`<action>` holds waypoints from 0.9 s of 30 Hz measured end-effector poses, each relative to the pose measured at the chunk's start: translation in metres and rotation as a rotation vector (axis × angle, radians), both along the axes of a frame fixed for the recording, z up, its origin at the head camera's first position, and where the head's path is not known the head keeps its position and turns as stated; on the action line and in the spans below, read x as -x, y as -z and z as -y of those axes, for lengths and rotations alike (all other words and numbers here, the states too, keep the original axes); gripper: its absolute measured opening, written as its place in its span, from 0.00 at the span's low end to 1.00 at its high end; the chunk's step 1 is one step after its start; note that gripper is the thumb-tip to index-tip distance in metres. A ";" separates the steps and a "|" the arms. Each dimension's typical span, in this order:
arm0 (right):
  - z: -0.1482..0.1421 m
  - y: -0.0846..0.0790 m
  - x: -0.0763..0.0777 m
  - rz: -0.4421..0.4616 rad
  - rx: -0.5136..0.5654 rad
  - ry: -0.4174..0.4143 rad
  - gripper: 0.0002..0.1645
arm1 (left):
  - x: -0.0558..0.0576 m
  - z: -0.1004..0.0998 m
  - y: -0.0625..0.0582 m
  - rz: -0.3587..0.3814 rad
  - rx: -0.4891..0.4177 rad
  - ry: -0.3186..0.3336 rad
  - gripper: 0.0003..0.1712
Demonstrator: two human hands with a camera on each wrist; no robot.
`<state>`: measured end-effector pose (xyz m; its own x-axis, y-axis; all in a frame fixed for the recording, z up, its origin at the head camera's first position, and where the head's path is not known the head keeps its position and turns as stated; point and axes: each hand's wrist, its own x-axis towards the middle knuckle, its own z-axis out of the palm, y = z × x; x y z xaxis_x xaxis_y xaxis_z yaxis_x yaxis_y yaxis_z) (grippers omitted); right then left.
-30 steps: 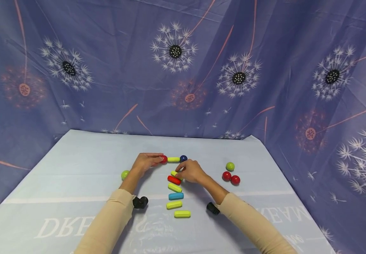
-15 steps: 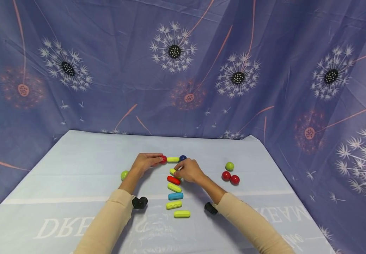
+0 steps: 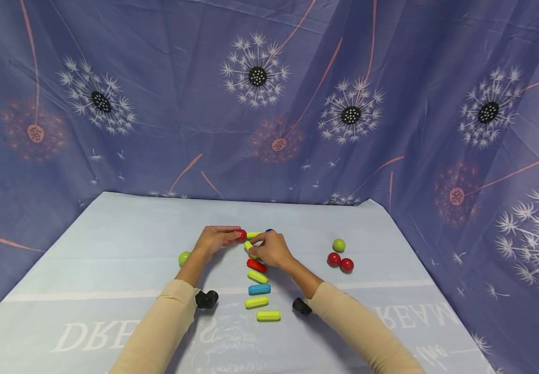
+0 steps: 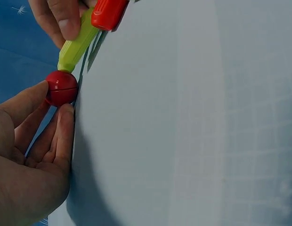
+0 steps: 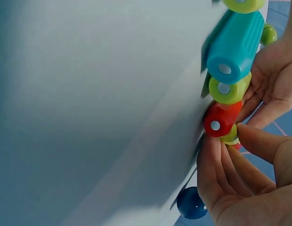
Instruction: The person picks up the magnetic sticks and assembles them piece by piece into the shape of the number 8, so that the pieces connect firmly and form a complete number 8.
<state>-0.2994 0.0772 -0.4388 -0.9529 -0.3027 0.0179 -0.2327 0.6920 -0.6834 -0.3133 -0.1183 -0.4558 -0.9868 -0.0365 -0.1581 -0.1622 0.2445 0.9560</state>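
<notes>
My left hand (image 3: 213, 241) pinches a red ball (image 4: 61, 88) between thumb and fingertips at the far middle of the table. A yellow-green rod (image 3: 253, 235) runs right from that ball to a dark blue ball (image 5: 192, 203), which my right hand mostly covers in the head view. Between thumb and fingers, my right hand (image 3: 274, 250) pinches a second yellow-green rod (image 3: 248, 245), slanted, with its far end right at the red ball. Just nearer lies a red rod (image 3: 256, 265), whose end shows a silvery disc in the right wrist view.
Nearer still, a yellow-green rod (image 3: 257, 276), a blue rod (image 3: 259, 289) and two more yellow-green rods form a loose column. A green ball (image 3: 184, 258) lies beside my left wrist. At right are a green ball (image 3: 339, 245) and two red balls (image 3: 334, 259).
My right hand has moved a little left and away from me, bringing its yellow-green rod up to the red ball. The left hand has stayed in place on that ball.
</notes>
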 end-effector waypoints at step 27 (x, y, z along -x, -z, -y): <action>0.015 0.003 0.001 0.033 0.116 0.030 0.14 | 0.000 -0.003 -0.001 0.005 -0.020 -0.013 0.18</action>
